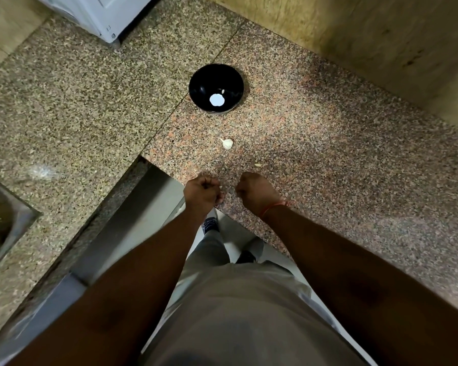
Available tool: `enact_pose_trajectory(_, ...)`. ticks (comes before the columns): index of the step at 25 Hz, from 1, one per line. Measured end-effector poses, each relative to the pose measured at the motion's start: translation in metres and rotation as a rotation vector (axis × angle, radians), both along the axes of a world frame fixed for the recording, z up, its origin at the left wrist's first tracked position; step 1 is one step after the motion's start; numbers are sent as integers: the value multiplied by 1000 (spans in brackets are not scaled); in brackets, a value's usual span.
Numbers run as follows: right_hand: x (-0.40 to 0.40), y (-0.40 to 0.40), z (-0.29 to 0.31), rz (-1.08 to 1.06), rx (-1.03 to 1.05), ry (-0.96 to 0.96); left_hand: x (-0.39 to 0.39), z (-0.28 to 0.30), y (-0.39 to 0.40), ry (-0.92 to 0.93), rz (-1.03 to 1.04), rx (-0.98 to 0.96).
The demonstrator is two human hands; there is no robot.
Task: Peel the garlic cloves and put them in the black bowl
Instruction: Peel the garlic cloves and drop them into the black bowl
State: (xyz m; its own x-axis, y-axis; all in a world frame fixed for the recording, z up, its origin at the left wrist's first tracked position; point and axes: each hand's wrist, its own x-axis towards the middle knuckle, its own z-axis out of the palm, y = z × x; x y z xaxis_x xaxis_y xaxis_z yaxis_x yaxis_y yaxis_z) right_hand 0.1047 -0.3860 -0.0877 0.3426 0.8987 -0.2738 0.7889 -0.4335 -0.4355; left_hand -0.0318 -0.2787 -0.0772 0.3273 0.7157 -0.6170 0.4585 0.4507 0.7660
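The black bowl (199,83) stands on the granite counter (328,154), with one small pale clove (223,91) and a bright glare spot inside it. A partial garlic bulb (227,143) lies on the counter between the bowl and my hands. A small garlic scrap (258,165) lies just beyond my right hand. My left hand (202,192) is curled over the counter's front edge, pinching a garlic clove (220,188) of which only a white tip shows. A short gap away, my right hand (254,191) is curled into a fist, and nothing shows in it.
A steel sink (3,220) is set into the counter at the far left. A white appliance (101,14) stands at the back left. A tiled wall (381,35) runs along the back right. The counter's inner corner lies just left of my left hand.
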Motion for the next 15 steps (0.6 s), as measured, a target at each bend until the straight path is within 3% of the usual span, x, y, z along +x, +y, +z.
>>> enact_pose_trajectory(6,-5,-13,13,46,-13,-11,-2,0,-8,-10,-27,39)
enact_pose_trajectory(11,10,-43,11,-412,140,216,-5,2,-25,-43,-28,13)
enact_pose_trajectory(15,3,-62,14,-364,123,208,-6,2,-39,-65,16,-25)
